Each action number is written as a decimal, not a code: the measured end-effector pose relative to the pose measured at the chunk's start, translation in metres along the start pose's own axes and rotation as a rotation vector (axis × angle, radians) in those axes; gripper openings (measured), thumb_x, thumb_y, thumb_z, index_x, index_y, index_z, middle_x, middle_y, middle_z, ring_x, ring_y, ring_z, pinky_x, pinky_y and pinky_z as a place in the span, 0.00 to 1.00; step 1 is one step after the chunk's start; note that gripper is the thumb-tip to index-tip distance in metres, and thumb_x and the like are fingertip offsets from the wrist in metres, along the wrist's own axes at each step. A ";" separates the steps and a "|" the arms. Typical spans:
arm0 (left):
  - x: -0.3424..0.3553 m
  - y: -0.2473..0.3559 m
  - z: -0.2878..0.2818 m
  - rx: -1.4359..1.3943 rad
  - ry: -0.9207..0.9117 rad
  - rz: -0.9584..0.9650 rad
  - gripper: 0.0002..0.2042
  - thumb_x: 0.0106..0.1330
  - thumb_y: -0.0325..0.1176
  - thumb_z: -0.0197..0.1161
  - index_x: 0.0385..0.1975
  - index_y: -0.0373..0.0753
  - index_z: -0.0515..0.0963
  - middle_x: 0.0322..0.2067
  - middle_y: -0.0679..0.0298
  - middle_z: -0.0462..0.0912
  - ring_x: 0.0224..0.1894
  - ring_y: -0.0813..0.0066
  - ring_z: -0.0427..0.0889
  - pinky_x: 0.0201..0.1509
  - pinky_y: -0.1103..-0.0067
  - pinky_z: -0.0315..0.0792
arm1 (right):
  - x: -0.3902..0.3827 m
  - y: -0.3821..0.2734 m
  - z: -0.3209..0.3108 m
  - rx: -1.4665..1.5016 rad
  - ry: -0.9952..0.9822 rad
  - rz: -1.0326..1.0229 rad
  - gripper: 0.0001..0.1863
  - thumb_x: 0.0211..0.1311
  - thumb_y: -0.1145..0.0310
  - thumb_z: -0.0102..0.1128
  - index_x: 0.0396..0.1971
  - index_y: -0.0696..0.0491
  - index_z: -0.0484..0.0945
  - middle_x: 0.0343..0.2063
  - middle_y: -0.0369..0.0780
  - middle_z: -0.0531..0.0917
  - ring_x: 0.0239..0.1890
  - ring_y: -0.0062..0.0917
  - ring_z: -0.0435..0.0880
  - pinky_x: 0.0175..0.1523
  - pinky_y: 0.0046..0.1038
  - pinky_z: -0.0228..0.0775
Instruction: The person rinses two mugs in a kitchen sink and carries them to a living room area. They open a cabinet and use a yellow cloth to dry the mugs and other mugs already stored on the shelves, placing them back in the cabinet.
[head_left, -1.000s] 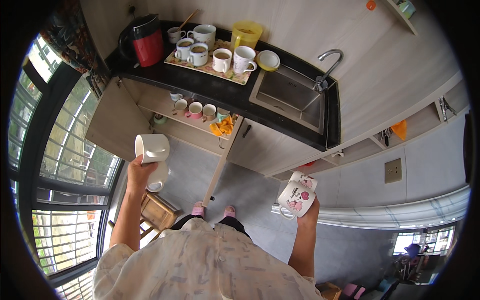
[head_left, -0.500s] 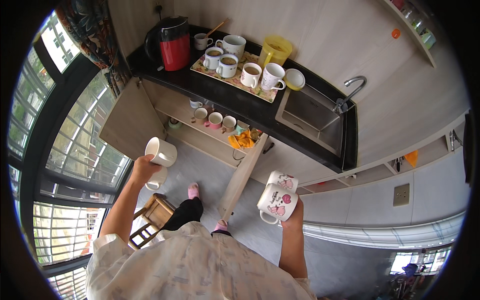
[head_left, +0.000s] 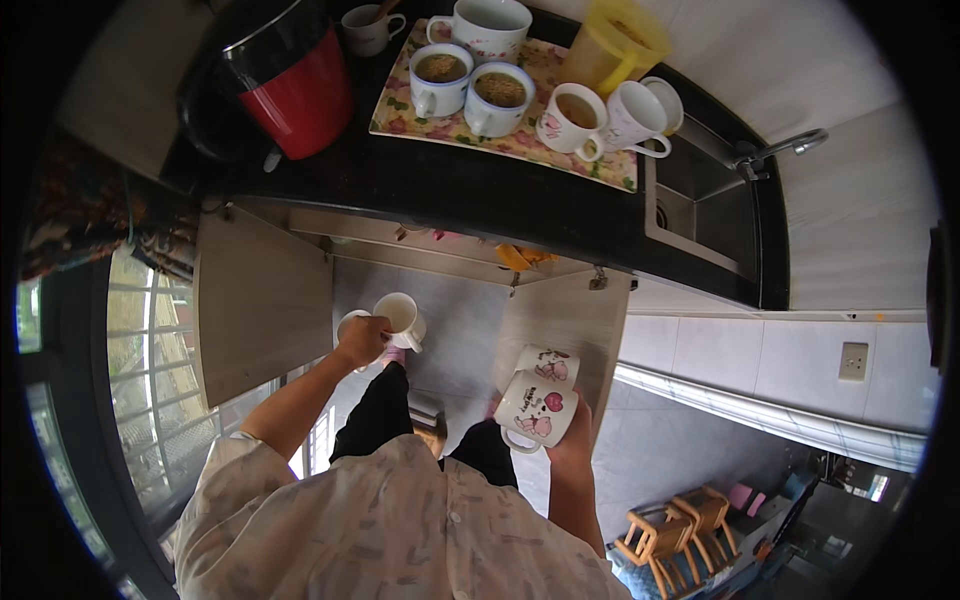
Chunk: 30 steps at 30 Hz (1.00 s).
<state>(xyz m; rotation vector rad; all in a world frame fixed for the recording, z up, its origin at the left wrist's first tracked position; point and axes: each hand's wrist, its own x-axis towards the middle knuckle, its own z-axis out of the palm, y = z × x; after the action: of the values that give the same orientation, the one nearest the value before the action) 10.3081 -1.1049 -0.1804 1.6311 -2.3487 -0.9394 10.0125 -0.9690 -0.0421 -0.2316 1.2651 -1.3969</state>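
Note:
My left hand (head_left: 363, 342) is closed on two plain white mugs, one mug (head_left: 408, 328) with its mouth facing up and the other mug (head_left: 350, 320) partly behind my fingers. Closed around another pair is my right hand (head_left: 572, 437): a white mug printed with pink cartoon figures and a heart (head_left: 532, 408), tilted with its handle low, and a similar printed mug (head_left: 551, 363) just beyond it. Both hands are in front of the open cupboard under the counter, below the black counter edge. How my right fingers grip is mostly hidden by the mugs.
A floral tray (head_left: 400, 122) on the counter bears several filled cups and a yellow pitcher (head_left: 615, 45). A red and black kettle (head_left: 295, 90) stands to its left, a sink (head_left: 700, 195) to its right. Cupboard doors stand open left (head_left: 265, 305) and right (head_left: 575, 310).
I am closer to the counter, which looms larger, and its edge now hides most of the cupboard shelf. My left hand has moved rightward with its mugs; my right still holds its pair.

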 end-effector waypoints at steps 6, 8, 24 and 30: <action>0.003 -0.061 0.020 -0.045 -0.017 -0.003 0.03 0.48 0.27 0.57 0.22 0.40 0.76 0.22 0.54 0.79 0.27 0.57 0.78 0.32 0.69 0.72 | 0.051 0.068 0.010 0.097 0.119 0.196 0.15 0.60 0.71 0.43 0.46 0.61 0.68 0.40 0.45 0.76 0.40 0.33 0.78 0.44 0.34 0.74; 0.008 -0.073 0.028 -0.023 -0.020 0.004 0.03 0.48 0.26 0.57 0.21 0.39 0.76 0.22 0.54 0.79 0.27 0.57 0.78 0.32 0.69 0.72 | 0.068 0.078 0.007 0.014 0.111 0.230 0.16 0.60 0.70 0.42 0.46 0.60 0.68 0.40 0.46 0.76 0.41 0.34 0.78 0.45 0.37 0.73; 0.115 -0.196 0.202 0.213 -0.304 0.036 0.06 0.52 0.31 0.54 0.24 0.44 0.78 0.26 0.57 0.80 0.32 0.59 0.79 0.36 0.68 0.72 | 0.208 0.218 -0.052 0.069 0.212 0.206 0.16 0.62 0.68 0.38 0.45 0.60 0.68 0.40 0.46 0.75 0.40 0.36 0.77 0.45 0.37 0.73; 0.159 -0.291 0.320 0.451 -0.428 -0.001 0.07 0.48 0.30 0.58 0.26 0.39 0.79 0.28 0.55 0.81 0.35 0.60 0.80 0.38 0.68 0.73 | 0.275 0.278 -0.035 -0.013 0.153 0.178 0.17 0.61 0.69 0.38 0.45 0.61 0.68 0.41 0.48 0.75 0.42 0.37 0.77 0.46 0.38 0.72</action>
<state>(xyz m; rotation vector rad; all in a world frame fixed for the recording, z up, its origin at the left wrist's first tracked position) 10.3358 -1.1775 -0.6348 1.7082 -3.0316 -0.8741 10.0671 -1.0978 -0.4089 -0.0197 1.3856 -1.2718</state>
